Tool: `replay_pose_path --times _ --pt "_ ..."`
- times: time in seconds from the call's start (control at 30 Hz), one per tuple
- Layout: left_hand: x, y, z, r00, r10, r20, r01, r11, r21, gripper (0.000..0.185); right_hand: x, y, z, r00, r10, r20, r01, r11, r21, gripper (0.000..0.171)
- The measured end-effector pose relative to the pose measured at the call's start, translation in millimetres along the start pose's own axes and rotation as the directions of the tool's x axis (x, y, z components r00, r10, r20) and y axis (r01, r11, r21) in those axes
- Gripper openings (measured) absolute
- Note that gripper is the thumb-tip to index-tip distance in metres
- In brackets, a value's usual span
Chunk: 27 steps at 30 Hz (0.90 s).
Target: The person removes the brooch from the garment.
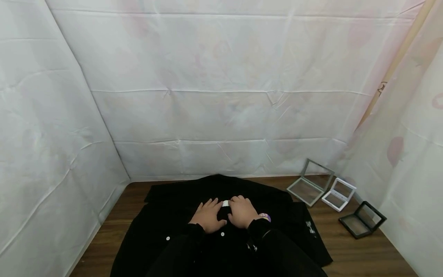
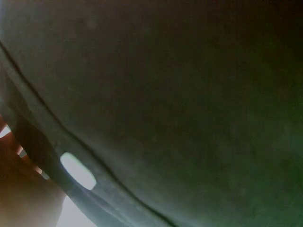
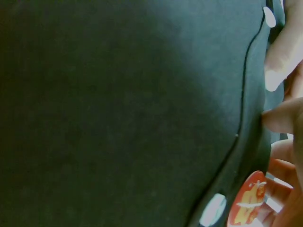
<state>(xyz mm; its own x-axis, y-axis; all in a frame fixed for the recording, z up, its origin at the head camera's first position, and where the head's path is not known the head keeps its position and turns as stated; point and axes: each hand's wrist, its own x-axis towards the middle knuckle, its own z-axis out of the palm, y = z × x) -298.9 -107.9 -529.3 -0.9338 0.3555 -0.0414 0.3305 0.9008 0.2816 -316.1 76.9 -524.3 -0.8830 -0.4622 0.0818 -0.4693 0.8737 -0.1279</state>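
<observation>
A black shirt (image 1: 221, 184) with white buttons lies spread out, a white label (image 1: 225, 203) at its neck. My left hand (image 1: 209, 216) rests on it just left of the label, fingers pointing forward. To the label's right, my right hand (image 1: 241, 211) lies on the cloth with its thumb turned inward. The left wrist view is mostly dark cloth with a white button (image 2: 78, 171). Fingers (image 3: 284, 118) touch the cloth's edge in the right wrist view, near a red and yellow oval piece (image 3: 248, 198) whose kind I cannot tell.
Three open folding mirrors stand at the right: a grey one (image 1: 306, 188), a white one (image 1: 339, 194) and a black one (image 1: 362, 220). Beneath lies a brown wooden tabletop (image 1: 377, 257). Pale sheets (image 1: 221, 96) hang behind and on both sides.
</observation>
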Motion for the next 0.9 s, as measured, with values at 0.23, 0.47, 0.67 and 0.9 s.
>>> replay_pose_path --times 0.23,0.47,0.67,0.9 --pt "-0.7 -0.8 1.7 1.000 -0.002 0.003 0.002 1.000 0.001 0.071 -11.5 -1.2 -4.4 0.999 -0.044 0.021 0.045 0.998 -0.045 0.053" --pt "-2.5 -0.8 -0.1 1.000 -0.008 0.007 0.009 0.999 -0.034 0.072 -19.2 -6.0 -9.6 0.998 -0.043 0.052 0.046 0.998 -0.047 0.050" --pt "-2.0 0.3 0.3 1.000 -0.010 0.010 0.010 0.999 -0.037 0.071 -18.4 -6.0 -1.8 0.999 -0.032 0.037 0.034 0.999 -0.040 0.050" --pt "-1.1 0.3 1.2 1.000 -0.010 0.007 0.011 0.999 -0.046 0.072 -18.3 -6.6 0.0 0.999 -0.027 0.038 0.029 0.999 -0.041 0.050"
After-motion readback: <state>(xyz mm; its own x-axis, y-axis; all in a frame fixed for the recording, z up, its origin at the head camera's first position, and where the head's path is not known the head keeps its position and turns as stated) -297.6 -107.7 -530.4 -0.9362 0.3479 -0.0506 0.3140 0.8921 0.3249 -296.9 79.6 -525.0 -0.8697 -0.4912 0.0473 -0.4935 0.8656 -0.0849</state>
